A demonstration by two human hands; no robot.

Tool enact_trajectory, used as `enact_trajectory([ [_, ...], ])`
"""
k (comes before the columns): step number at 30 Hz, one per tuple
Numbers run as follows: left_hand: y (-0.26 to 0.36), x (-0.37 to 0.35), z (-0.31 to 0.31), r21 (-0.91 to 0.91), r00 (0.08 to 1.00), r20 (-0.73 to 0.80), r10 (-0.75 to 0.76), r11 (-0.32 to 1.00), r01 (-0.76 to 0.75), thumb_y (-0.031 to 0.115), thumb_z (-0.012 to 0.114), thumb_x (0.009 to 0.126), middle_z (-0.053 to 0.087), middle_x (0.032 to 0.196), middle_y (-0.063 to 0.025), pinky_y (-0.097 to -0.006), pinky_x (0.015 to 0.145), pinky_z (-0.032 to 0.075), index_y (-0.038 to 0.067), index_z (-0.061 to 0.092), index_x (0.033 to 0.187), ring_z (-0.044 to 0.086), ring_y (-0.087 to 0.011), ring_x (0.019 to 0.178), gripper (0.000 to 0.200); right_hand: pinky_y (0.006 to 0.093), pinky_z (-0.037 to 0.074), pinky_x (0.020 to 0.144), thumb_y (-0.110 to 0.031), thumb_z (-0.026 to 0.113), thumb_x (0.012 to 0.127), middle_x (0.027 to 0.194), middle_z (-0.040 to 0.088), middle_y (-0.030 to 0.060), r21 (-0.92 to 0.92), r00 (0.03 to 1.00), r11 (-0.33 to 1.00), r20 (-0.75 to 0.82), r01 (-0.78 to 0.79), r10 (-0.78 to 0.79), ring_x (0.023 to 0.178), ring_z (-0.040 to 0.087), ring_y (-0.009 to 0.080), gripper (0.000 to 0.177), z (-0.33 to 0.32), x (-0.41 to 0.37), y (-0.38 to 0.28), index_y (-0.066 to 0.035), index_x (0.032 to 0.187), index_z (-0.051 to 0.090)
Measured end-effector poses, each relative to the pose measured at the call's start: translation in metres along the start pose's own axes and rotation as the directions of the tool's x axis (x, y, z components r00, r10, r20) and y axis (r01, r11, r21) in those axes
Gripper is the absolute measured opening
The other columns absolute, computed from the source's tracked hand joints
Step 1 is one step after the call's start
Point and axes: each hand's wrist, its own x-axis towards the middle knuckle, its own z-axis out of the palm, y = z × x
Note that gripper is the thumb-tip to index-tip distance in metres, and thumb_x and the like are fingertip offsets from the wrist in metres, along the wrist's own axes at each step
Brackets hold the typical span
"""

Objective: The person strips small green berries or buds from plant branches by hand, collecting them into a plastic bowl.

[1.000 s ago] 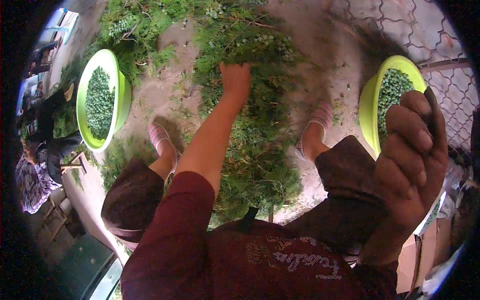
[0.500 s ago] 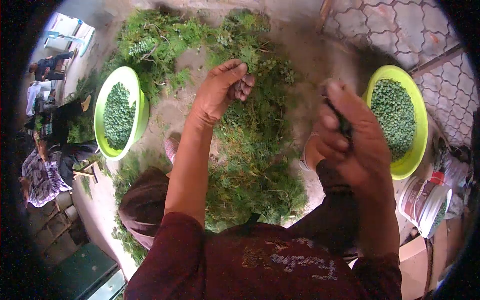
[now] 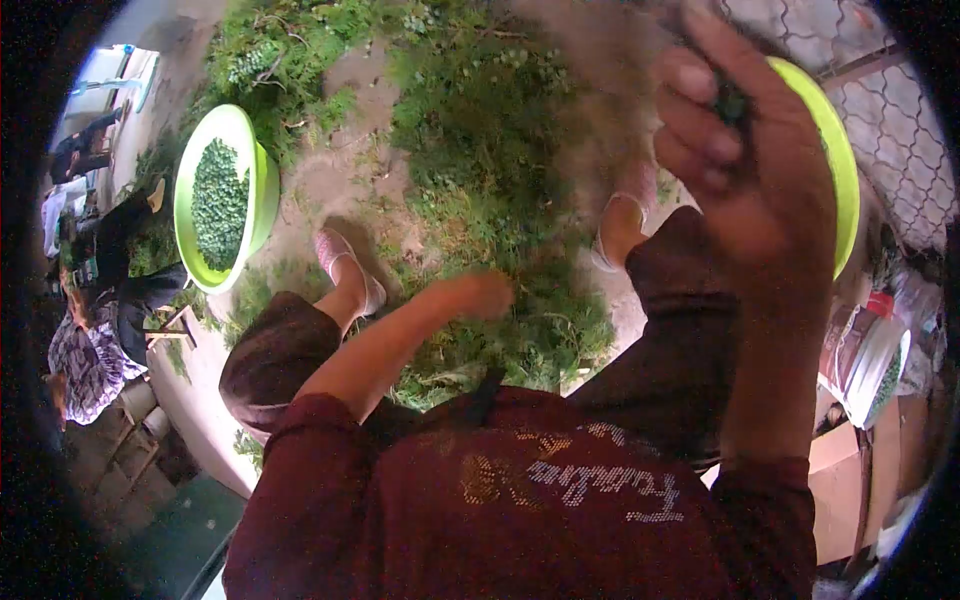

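Observation:
My right hand point(image 3: 755, 150) is raised at the upper right, partly in front of a yellow-green tub point(image 3: 845, 190). Its fingers curl round a small clump of dark green cones point(image 3: 734, 101). Lower down, my left hand point(image 3: 485, 295) is smeared by motion over a heap of cut evergreen branches point(image 3: 470, 190), and its fingers cannot be made out. On the left, a second yellow-green tub point(image 3: 264, 200) holds many small blue-green cones point(image 3: 218, 205).
My feet point(image 3: 340, 265) stand on either side of the branches. A white bucket point(image 3: 845, 350) with green contents leans at the right beside cardboard point(image 3: 835, 490). Another person in dark clothes point(image 3: 85, 150) sits far left. Paving point(image 3: 880, 120) lies upper right.
My left hand has dropped from above the branches toward my lap. My right hand has risen, still curled round the green clump. The view has tilted slightly, showing both shoes.

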Motion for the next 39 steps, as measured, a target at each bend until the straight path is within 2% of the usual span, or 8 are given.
enact_trajectory([
  [3,-0.013,0.021,-0.045,-0.064,0.517,-0.852,-0.075,0.997,0.038,0.01,0.057,0.075,0.059,0.098,-0.0182,-0.0465,0.071,0.047,0.008,0.06,0.099,0.057,-0.0322,0.094,0.025,0.019,0.026,0.036,-0.018,0.049,0.092,0.069,0.045,-0.0008,0.06,0.999,0.998,0.035,-0.021,0.018,0.044,0.033,0.005,0.016,-0.006,-0.001,0.0,-0.007,0.103,0.05],
  [7,-0.008,0.055,-0.103,-0.294,-0.107,-0.951,-0.29,0.956,0.017,0.011,0.06,0.074,0.058,0.092,-0.0166,-0.0442,0.075,0.045,0.012,0.06,0.101,0.057,-0.0347,0.088,0.027,0.019,0.026,0.036,-0.018,0.048,0.092,0.069,0.044,-0.0007,0.132,0.997,0.991,0.076,-0.033,0.023,0.044,0.033,0.005,0.015,-0.014,-0.001,0.0,-0.007,0.103,0.049],
  [10,-0.016,0.082,-0.117,-0.281,-0.125,-0.959,-0.255,0.911,0.303,0.014,0.062,0.076,0.059,0.088,-0.0145,-0.0426,0.08,0.044,0.014,0.061,0.102,0.058,-0.0338,0.087,0.026,0.019,0.027,0.036,-0.018,0.048,0.093,0.069,0.044,-0.0007,0.184,0.995,0.982,0.1,-0.045,0.027,0.044,0.033,0.0049,0.015,-0.02,-0.001,0.001,-0.007,0.102,0.049],
  [14,-0.032,0.072,-0.138,-0.523,0.153,-0.838,-0.524,0.851,0.048,0.015,0.061,0.079,0.061,0.091,-0.0157,-0.043,0.078,0.044,0.009,0.06,0.104,0.059,-0.0325,0.087,0.026,0.0191,0.027,0.036,-0.018,0.047,0.093,0.068,0.044,-0.0006,0.25,0.988,0.966,0.154,-0.07,0.032,0.044,0.033,0.0049,0.014,-0.025,-0.001,0.002,-0.007,0.101,0.049],
  [20,-0.064,-0.022,-0.144,-0.065,-0.374,-0.859,-0.348,0.801,-0.596,0.012,0.057,0.083,0.063,0.082,-0.0137,-0.0394,0.067,0.048,0.001,0.056,0.103,0.06,-0.0291,0.076,0.023,0.0199,0.028,0.035,-0.018,0.043,0.094,0.067,0.042,-0.0003,0.347,0.98,0.932,0.193,-0.105,0.038,0.043,0.033,0.0048,0.013,-0.019,-0.003,0.003,-0.006,0.098,0.048],
  [23,-0.08,-0.064,-0.152,-0.397,-0.206,-0.844,-0.495,0.835,-0.381,0.009,0.055,0.082,0.062,0.077,-0.0116,-0.0356,0.063,0.048,-0.001,0.055,0.102,0.061,-0.0218,0.072,0.022,0.0197,0.027,0.035,-0.018,0.044,0.094,0.068,0.043,-0.0002,0.186,0.998,0.982,0.057,0.021,-0.032,0.043,0.032,0.0049,0.013,0.0,-0.011,0.002,-0.006,0.098,0.048],
  [25,-0.07,-0.094,-0.147,-0.363,0.057,-0.817,-0.573,0.435,-0.824,0.008,0.053,0.083,0.062,0.078,-0.0117,-0.0324,0.06,0.049,-0.004,0.054,0.102,0.061,-0.0158,0.072,0.023,0.0193,0.027,0.035,-0.018,0.045,0.094,0.068,0.044,-0.0004,0.19,0.997,0.98,0.044,0.051,-0.061,0.042,0.033,0.0047,0.012,0.002,-0.01,0.006,-0.007,0.097,0.048],
  [39,-0.07,-0.178,-0.119,-0.309,0.143,-0.865,-0.481,0.287,-0.907,0.014,0.05,0.077,0.063,0.086,-0.008,-0.0269,0.079,0.042,-0.005,0.055,0.107,0.056,-0.016,0.082,0.036,0.0192,0.027,0.038,-0.021,0.056,0.086,0.069,0.051,0.0006,0.044,0.993,0.994,0.066,0.096,-0.099,0.044,0.036,0.0042,0.015,0.021,0.003,0.022,-0.007,0.091,0.051],
])
